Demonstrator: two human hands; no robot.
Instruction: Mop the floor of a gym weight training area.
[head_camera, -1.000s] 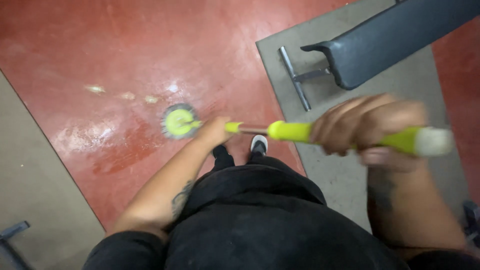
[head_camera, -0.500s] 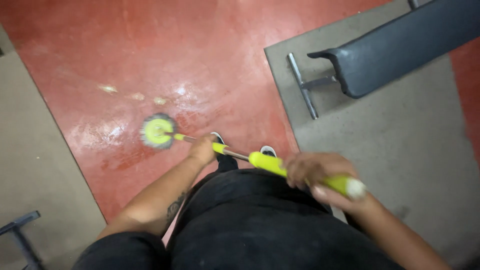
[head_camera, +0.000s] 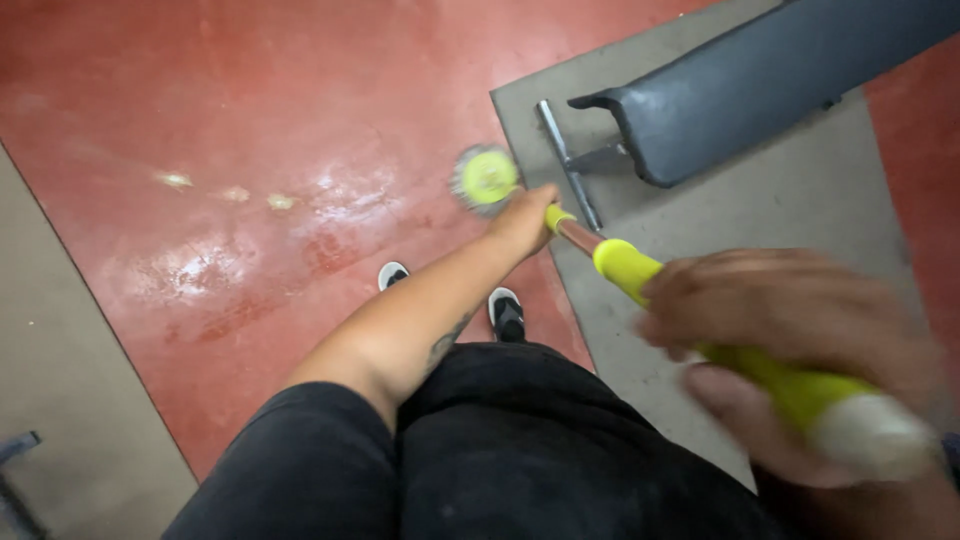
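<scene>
**Scrub Brush at Mat Edge: Hazards and Hand Pose**

The round yellow-green brush head (head_camera: 486, 177) is set on the wet red floor (head_camera: 250, 150), just beside the grey mat (head_camera: 760, 250) and the bench's metal foot (head_camera: 568, 160). The foot could be struck, or the head snagged on the mat edge. Slipping is possible on the wet patch.

The pole (head_camera: 640, 270) is gripped low by the left hand (head_camera: 522, 220), arm extended. The upper grip is enclosed by the blurred right hand (head_camera: 800, 340), held close to the body.

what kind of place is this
Probably a gym or workout room: a dark padded bench on a metal frame stands on a grey mat, laid over a red painted floor with shiny wet patches.
</scene>
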